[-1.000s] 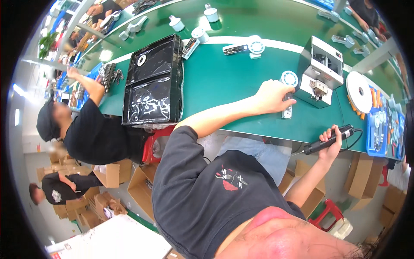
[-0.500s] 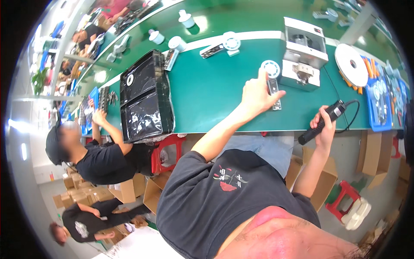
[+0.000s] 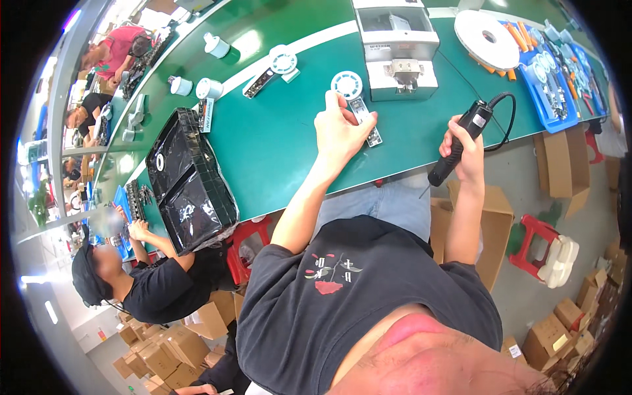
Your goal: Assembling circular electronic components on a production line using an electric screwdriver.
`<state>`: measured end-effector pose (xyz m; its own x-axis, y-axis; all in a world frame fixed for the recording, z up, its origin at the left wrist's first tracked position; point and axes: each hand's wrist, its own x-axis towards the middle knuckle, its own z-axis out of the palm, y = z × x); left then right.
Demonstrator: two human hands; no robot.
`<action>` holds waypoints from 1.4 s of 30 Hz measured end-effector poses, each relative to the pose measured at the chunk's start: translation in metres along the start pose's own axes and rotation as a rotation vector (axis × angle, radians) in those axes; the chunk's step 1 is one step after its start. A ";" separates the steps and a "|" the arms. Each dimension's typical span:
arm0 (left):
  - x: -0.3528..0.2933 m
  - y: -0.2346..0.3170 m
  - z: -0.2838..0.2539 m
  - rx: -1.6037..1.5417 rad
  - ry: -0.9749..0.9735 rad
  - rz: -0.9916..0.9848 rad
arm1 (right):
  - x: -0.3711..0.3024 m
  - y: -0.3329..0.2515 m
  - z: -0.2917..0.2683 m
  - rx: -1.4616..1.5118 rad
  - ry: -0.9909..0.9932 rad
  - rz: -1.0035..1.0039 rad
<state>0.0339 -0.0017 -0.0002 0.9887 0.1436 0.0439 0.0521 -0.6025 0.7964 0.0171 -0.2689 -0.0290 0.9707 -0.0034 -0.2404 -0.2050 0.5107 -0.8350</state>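
Observation:
A small handheld fan with a round pale-blue head (image 3: 347, 85) lies on the green bench, its narrow handle showing bare electronic parts. My left hand (image 3: 339, 131) grips it near the handle, thumb on one side and fingers at the joint with the head. In my right hand (image 3: 466, 153) is a black electric screwdriver (image 3: 440, 172), held at a slant over the bench's near edge with its thin bit pointing down and left. A cable loops from its upper end. Just beyond the fan stands a grey-white box-shaped machine (image 3: 403, 66) with a metal block in front.
A black plastic-lined tray (image 3: 191, 187) sits to the left. Another fan (image 3: 283, 60) and several pale-blue parts lie behind. To the right are a white disc (image 3: 487, 39), orange-handled tools and a blue tray (image 3: 563, 125) of parts. A co-worker (image 3: 158, 283) works at left.
The whole view has turned, so the bench things sit further left. The screwdriver is tilted more steeply and its bit now shows. My left hand keeps its hold on the fan.

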 end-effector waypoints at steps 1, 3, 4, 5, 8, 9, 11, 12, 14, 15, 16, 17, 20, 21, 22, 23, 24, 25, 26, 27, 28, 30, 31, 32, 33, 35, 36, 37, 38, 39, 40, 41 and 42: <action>0.002 -0.004 -0.002 0.000 0.010 0.001 | 0.000 0.001 0.001 -0.007 -0.003 -0.003; 0.009 -0.012 -0.011 -0.062 -0.018 -0.015 | -0.002 0.001 0.001 -0.001 0.003 0.004; 0.015 -0.014 -0.022 -0.095 -0.028 -0.004 | -0.003 0.000 0.003 0.007 0.013 0.001; 0.023 -0.016 -0.035 -0.127 -0.039 0.008 | -0.002 0.001 0.000 -0.009 0.009 -0.020; 0.053 -0.018 -0.085 -0.074 0.027 0.159 | -0.003 0.000 0.002 0.008 0.018 -0.014; 0.068 -0.020 -0.101 -0.011 0.070 0.240 | -0.004 -0.002 0.003 0.003 0.012 -0.006; 0.103 -0.026 -0.137 0.201 0.174 0.371 | -0.002 0.000 0.004 0.001 0.018 0.003; 0.127 -0.038 -0.152 0.300 0.184 0.394 | 0.000 0.002 0.001 -0.006 0.020 0.010; 0.176 -0.062 -0.176 0.434 0.176 0.366 | -0.001 0.002 -0.001 -0.034 0.032 -0.008; 0.195 -0.070 -0.184 0.474 0.168 0.316 | -0.001 0.003 -0.002 -0.044 0.038 -0.023; 0.214 -0.082 -0.191 0.478 0.186 0.306 | 0.000 0.004 -0.004 -0.039 0.040 -0.021; 0.231 -0.099 -0.199 0.565 0.195 0.197 | 0.001 0.004 -0.003 -0.033 0.036 -0.017; 0.264 -0.145 -0.208 0.687 0.174 0.043 | -0.001 0.003 0.000 -0.050 0.074 -0.032; 0.277 -0.160 -0.205 0.737 0.130 0.001 | -0.003 0.003 0.000 -0.060 0.098 -0.040; 0.287 -0.180 -0.209 0.755 0.112 -0.032 | -0.004 0.003 0.001 -0.067 0.091 -0.045; 0.294 -0.199 -0.212 0.747 0.117 -0.032 | -0.004 0.004 0.001 -0.066 0.096 -0.042; 0.296 -0.208 -0.212 0.771 0.152 -0.012 | -0.004 0.003 0.002 -0.069 0.110 -0.042; 0.300 -0.216 -0.212 0.795 0.186 0.007 | -0.003 0.002 0.004 -0.079 0.117 -0.051; 0.306 -0.221 -0.214 0.740 0.173 0.038 | -0.003 0.001 0.007 -0.077 0.127 -0.057; 0.311 -0.229 -0.211 0.727 0.166 0.042 | -0.006 0.002 0.008 -0.075 0.139 -0.061; 0.318 -0.236 -0.214 0.705 0.294 0.034 | -0.006 0.001 0.010 -0.082 0.137 -0.065; 0.331 -0.247 -0.222 0.747 0.415 0.017 | -0.004 0.002 0.012 -0.100 0.119 -0.055; 0.335 -0.241 -0.207 0.786 0.472 0.060 | -0.005 0.003 0.009 -0.107 0.155 -0.068; 0.338 -0.233 -0.192 0.778 0.437 0.004 | -0.007 0.005 0.007 -0.091 0.166 -0.057; 0.336 -0.217 -0.186 0.771 0.414 -0.056 | -0.005 0.005 0.006 -0.077 0.163 -0.049; 0.330 -0.188 -0.193 0.754 0.405 -0.102 | -0.007 0.005 0.009 -0.088 0.195 -0.051; 0.334 -0.181 -0.195 0.766 0.333 -0.049 | -0.006 0.003 0.010 -0.102 0.183 -0.058; 0.337 -0.176 -0.193 0.777 0.261 0.005 | -0.006 0.002 0.012 -0.117 0.172 -0.064; 0.346 -0.173 -0.185 0.679 0.245 0.116 | -0.008 0.002 0.014 -0.122 0.188 -0.069; 0.354 -0.174 -0.182 0.578 0.246 0.207 | -0.007 0.001 0.016 -0.132 0.176 -0.064; 0.368 -0.191 -0.181 0.508 0.265 0.200 | -0.003 0.001 0.018 -0.134 0.155 -0.054; 0.377 -0.189 -0.164 0.454 0.216 0.248 | -0.003 0.001 0.015 -0.133 0.174 -0.054; 0.382 -0.178 -0.144 0.499 0.133 0.215 | -0.004 0.003 0.009 -0.131 0.197 -0.060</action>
<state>0.3819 0.2734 -0.0380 0.9598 0.0543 0.2752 -0.0568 -0.9232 0.3800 0.0137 -0.2598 -0.0257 0.9409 -0.2051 -0.2695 -0.1745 0.3882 -0.9049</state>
